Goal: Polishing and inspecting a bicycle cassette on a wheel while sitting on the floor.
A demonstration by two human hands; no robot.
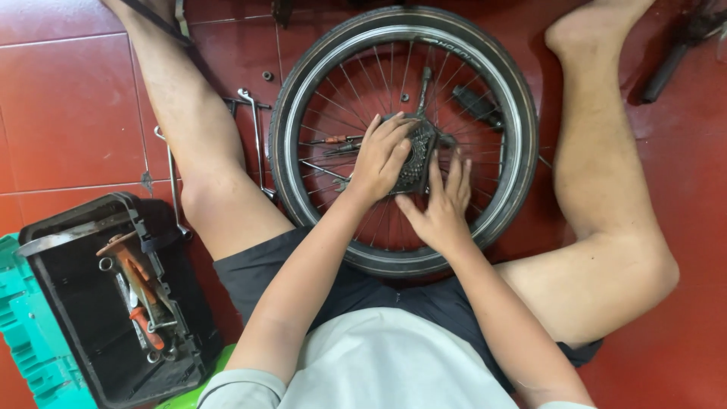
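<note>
A bicycle wheel (515, 113) with a black tyre and silver spokes lies flat on the red tiled floor between my bare legs. At its hub sits a dark toothed cassette (421, 163). My left hand (381, 155) lies over the cassette's left side with the fingers curled on it. My right hand (441, 204) presses against the cassette's lower right edge, fingers spread upward. A dark tool handle (422, 87) sticks up from the hub toward the rim.
A black toolbox (83, 303) with wrenches and orange-handled tools sits at the lower left on a teal crate (26, 341). Long metal wrenches (256, 132) and a small nut (266, 76) lie on the floor beside my left leg. A black handled tool (666, 68) lies at upper right.
</note>
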